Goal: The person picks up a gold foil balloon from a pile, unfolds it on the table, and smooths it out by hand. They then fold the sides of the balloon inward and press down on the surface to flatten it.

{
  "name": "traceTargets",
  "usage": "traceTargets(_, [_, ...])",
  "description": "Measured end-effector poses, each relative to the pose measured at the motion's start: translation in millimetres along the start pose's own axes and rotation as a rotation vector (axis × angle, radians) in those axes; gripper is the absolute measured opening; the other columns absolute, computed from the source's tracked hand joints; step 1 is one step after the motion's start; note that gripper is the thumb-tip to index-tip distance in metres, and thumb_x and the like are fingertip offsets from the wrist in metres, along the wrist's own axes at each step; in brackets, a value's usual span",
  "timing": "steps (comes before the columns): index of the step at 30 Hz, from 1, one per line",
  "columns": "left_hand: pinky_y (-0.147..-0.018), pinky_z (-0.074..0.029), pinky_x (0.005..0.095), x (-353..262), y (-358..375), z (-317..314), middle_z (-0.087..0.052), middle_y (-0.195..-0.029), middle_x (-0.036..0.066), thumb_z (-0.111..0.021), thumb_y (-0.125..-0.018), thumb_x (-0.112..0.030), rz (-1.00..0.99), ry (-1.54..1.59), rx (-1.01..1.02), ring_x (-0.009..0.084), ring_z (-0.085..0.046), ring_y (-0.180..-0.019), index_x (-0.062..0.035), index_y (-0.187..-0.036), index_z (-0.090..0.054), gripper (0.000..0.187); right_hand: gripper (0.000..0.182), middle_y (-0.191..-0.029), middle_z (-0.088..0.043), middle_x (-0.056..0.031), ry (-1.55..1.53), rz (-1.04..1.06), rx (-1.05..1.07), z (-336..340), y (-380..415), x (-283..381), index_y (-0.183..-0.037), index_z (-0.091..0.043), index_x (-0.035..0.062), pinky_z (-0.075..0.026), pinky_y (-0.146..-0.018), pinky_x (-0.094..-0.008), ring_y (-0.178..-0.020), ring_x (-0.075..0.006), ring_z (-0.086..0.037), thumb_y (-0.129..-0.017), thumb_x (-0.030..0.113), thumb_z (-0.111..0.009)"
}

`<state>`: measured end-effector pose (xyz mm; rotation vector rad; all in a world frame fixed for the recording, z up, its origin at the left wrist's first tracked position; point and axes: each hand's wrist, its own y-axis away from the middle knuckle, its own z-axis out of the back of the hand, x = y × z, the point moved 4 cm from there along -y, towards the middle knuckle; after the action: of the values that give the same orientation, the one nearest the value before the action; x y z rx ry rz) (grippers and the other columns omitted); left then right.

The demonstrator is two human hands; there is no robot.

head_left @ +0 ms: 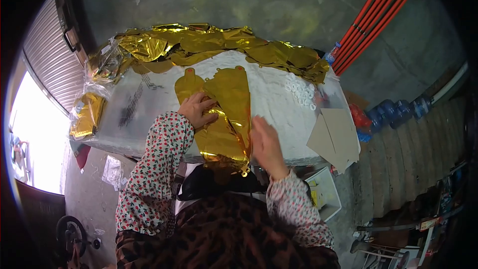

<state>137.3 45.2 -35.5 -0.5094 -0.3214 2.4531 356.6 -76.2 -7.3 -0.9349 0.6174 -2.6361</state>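
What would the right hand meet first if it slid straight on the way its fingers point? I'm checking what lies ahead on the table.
The right hand points up the table beside the flat gold foil balloon. Ahead lies bare white table cover, then probably the heap of crumpled gold foil; depth is unclear.

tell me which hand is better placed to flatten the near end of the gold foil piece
Right, probably. The right hand lies flat beside the near end of the gold foil piece, while the left hand presses on its far part.
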Motion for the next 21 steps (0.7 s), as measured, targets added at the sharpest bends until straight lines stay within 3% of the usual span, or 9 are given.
traceTargets(2, [-0.098, -0.036, 0.0423, 2, -3, -2, -0.046, -0.129, 0.016, -0.062, -0.083, -0.043, 0.039, 0.068, 0.081, 0.0325, -0.044, -0.12, -0.014, -0.127, -0.055, 0.054, 0.04, -0.128, -0.051, -0.024, 0.048, -0.014, 0.02, -1, -27, -28, -0.126, -0.049, -0.0027, -0.033, -0.104, -0.042, -0.123, -0.0397, -0.044, -0.093, 0.02, -0.051])
traceTargets(7, [-0.099, -0.035, 0.0426, 2, 0, -1, -0.045, -0.131, 0.015, -0.062, -0.082, -0.042, 0.056, 0.086, 0.07, 0.0322, -0.043, -0.121, -0.0145, -0.127, -0.056, 0.053, 0.041, -0.129, -0.049, -0.0262, 0.086, 0.02, 0.214, -27, -53, -41, -0.124, -0.05, -0.0051, -0.035, -0.103, -0.041, -0.123, -0.0407, -0.044, -0.095, 0.024, -0.048])
traceTargets(9, [-0.098, -0.035, 0.0391, 3, 0, -4, -0.048, -0.128, 0.011, -0.063, -0.082, -0.043, 0.018, 0.046, 0.004, 0.0271, -0.045, -0.12, -0.0154, -0.125, -0.058, 0.051, 0.041, -0.129, -0.049, -0.0261, 0.039, 0.019, 0.156, -31, -62, -43, -0.124, -0.051, -0.0049, -0.036, -0.103, -0.0407, -0.123, -0.0404, -0.044, -0.095, 0.025, -0.049])
traceTargets(17, [-0.101, -0.033, 0.0414, -2, 0, -1, -0.045, -0.133, 0.011, -0.063, -0.081, -0.044, 0.033, 0.027, 0.047, 0.028, -0.04, -0.126, -0.0154, -0.126, -0.056, 0.053, 0.04, -0.13, -0.047, -0.0265, 0.038, -0.07, 0.107, -35, -85, -33, -0.122, -0.054, -0.0026, -0.036, -0.103, -0.0394, -0.123, -0.0388, -0.044, -0.093, 0.026, -0.053])
traceTargets(21, [-0.101, -0.033, 0.0418, 1, -1, -1, -0.045, -0.134, 0.011, -0.062, -0.082, -0.044, 0.048, 0.054, 0.06, 0.0283, -0.038, -0.128, -0.016, -0.126, -0.057, 0.053, 0.042, -0.134, -0.043, -0.0262, 0.173, 0.192, 0.137, -42, -81, -3, -0.122, -0.056, 0.0019, -0.032, -0.104, -0.0457, -0.128, -0.042, -0.036, -0.089, 0.028, -0.057])
